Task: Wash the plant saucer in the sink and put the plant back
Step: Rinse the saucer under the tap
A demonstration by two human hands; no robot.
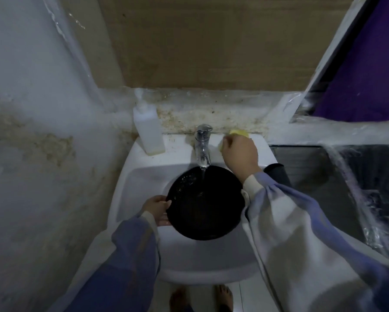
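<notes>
in the middle of the frame, our left hand [157,207] grips the saucer [204,202] in the sink [130,176] under the running tap [202,144], our right hand [239,156] closes on a sponge [239,132] above; scrubbing comes next, we judge.

We find no legible text, label, brand or number; the soap bottle [149,129] left of the tap [202,145] reads blank.
</notes>
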